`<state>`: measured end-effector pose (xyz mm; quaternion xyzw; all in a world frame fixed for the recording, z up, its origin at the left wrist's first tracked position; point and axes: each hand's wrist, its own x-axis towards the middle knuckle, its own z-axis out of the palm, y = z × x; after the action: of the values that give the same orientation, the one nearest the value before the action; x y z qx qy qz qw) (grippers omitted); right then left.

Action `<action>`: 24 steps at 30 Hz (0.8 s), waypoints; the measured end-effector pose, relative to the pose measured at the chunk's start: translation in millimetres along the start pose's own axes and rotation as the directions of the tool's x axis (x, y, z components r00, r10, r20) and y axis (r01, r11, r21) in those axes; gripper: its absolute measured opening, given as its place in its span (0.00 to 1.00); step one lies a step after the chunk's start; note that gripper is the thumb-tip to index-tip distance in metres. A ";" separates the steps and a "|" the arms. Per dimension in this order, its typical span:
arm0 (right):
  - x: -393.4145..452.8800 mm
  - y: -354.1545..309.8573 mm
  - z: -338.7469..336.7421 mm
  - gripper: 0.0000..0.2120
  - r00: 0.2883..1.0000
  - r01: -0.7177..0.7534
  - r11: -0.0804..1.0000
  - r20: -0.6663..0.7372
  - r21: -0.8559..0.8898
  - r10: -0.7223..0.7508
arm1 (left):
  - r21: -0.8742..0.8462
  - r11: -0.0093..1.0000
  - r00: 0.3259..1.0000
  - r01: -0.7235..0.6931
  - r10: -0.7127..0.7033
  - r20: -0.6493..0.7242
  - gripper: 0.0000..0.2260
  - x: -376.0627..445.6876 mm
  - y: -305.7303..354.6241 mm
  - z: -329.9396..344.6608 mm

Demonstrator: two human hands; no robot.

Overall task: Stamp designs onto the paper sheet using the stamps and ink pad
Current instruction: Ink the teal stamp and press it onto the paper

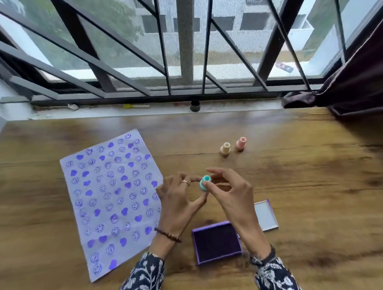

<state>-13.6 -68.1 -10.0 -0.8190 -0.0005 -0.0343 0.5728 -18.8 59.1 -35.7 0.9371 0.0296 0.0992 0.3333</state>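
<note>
A small teal stamp (204,183) is held above the wooden table (299,183), pinched between my left hand (179,198) and my right hand (229,192). Both hands grip it with their fingertips. Left of them lies the paper sheet (109,202), covered with several purple hearts and smiley faces. The open purple ink pad (216,242) sits just below my hands, with its lid (266,215) lying to the right. Two more stamps stand upright farther back: a cream stamp (225,148) and a pink stamp (241,143).
A window with dark metal bars (181,45) runs along the table's far edge, with small items on the sill (139,107). A dark curtain (349,87) hangs at the right, and its bunched end rests by the table's back corner.
</note>
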 end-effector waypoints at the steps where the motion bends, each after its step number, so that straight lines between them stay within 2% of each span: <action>1: -7.9 -3.8 -4.2 0.14 1.000 0.004 1.000 0.006 0.002 -0.004 | -0.025 1.000 1.000 0.001 -0.001 0.006 0.13 -8.7 2.4 -4.6; 3: -21.8 -10.9 -13.1 0.12 0.999 -0.054 0.994 -0.001 0.092 0.054 | -0.143 0.990 1.000 0.019 -0.015 0.027 0.10 -23.8 5.9 -15.0; 4: -27.8 -14.6 -17.2 0.11 0.994 -0.111 0.976 0.006 0.190 0.111 | -0.257 0.966 0.998 0.041 -0.030 0.049 0.09 -30.3 8.2 -20.7; 6: -38.7 -21.6 -23.4 0.10 0.972 -0.234 0.881 0.072 0.411 0.224 | -0.540 0.830 0.989 0.137 -0.083 0.124 0.11 -42.0 15.7 -30.8; 8: -50.5 -27.2 -26.8 0.08 0.951 -0.306 0.798 0.136 0.519 0.276 | -0.689 0.695 0.977 0.207 -0.112 0.181 0.11 -52.1 23.1 -38.8; 10: -62.4 -31.7 -28.6 0.07 0.943 -0.329 0.762 0.162 0.558 0.289 | -0.717 0.671 0.981 0.190 -0.094 0.172 0.12 -61.8 27.1 -45.4; 13: -77.5 -32.5 -28.1 0.10 0.930 -0.359 0.682 0.180 0.637 0.321 | -0.671 0.736 0.993 0.088 -0.012 0.117 0.13 -73.4 29.0 -56.0; 18: -100.6 -32.9 -20.5 0.08 0.882 -0.439 0.446 0.279 0.780 0.380 | -0.571 0.821 0.996 -0.020 0.069 0.064 0.15 -83.5 30.4 -67.2; 21: -108.1 -30.0 -21.7 0.10 0.818 -0.448 0.230 0.292 0.864 0.495 | -0.555 0.831 0.994 -0.028 0.085 0.076 0.15 -90.1 25.5 -69.3; 24: -114.3 -25.6 -27.8 0.10 0.765 -0.480 0.108 0.354 0.871 0.538 | -0.568 0.822 0.995 0.038 0.022 0.099 0.13 -96.6 14.1 -68.1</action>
<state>-130.2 -81.0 17.0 -0.2802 0.2748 0.1498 0.9075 -127.4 78.6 8.8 0.7986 -0.0144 0.0545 0.5992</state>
